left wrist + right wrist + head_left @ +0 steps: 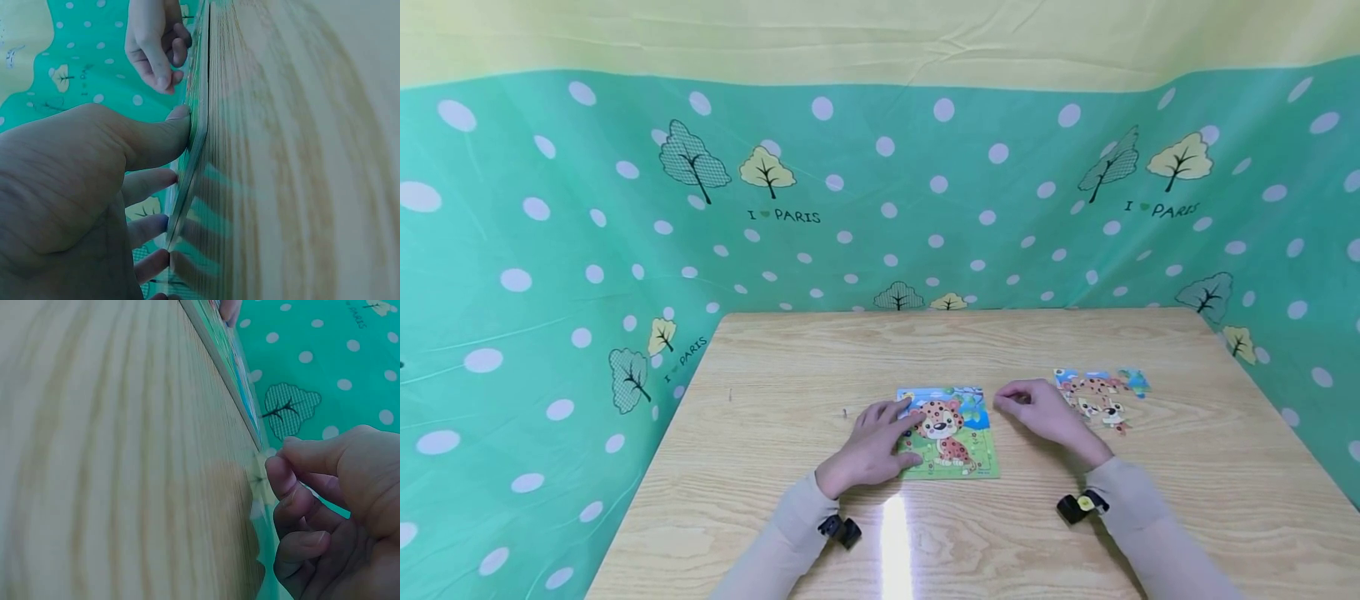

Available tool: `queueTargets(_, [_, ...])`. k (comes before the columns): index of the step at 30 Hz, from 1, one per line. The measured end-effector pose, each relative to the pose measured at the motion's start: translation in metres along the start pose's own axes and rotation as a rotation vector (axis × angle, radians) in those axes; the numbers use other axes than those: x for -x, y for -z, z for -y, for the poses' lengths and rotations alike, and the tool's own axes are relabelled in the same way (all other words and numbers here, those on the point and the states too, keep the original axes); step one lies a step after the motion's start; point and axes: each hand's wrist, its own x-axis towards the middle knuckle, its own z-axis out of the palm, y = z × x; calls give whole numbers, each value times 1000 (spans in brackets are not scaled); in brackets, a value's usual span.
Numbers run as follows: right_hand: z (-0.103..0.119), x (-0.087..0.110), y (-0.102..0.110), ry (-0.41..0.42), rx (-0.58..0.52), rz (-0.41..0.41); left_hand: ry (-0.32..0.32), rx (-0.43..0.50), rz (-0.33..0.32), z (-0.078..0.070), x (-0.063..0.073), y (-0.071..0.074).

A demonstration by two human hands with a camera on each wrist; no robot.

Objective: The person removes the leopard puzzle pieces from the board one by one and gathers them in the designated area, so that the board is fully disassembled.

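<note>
A square jigsaw puzzle board with a spotted leopard cub on grass lies on the table. Spread across its left side, my left hand presses down with fingertips on the picture. In the left wrist view, the thumb and fingertips of that hand meet the board's surface. Just off the board's upper right edge is my right hand, its thumb tip against the index finger. Seen from the right wrist, this hand has its other fingers curled, and nothing shows between them.
Several loose puzzle pieces with parts of a leopard's face lie to the right of my right hand. Everything sits on a wood-grain table. Behind it and at the sides hangs a green dotted curtain.
</note>
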Motion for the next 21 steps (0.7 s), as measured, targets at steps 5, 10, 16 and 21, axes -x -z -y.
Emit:
queueTargets(5, [6,-4,-8,18,-7,31,1,-3,2,0,0,0])
queueTargets(10, [12,-6,-14,51,-19,77,6,3,2,0,-1,0])
queueTargets(16, [18,-7,-19,89,-22,141,1,-1,-2,0,-1,0])
queueTargets(21, [22,-8,-22,75,-20,174,4,-4,-4,-1,-1,1])
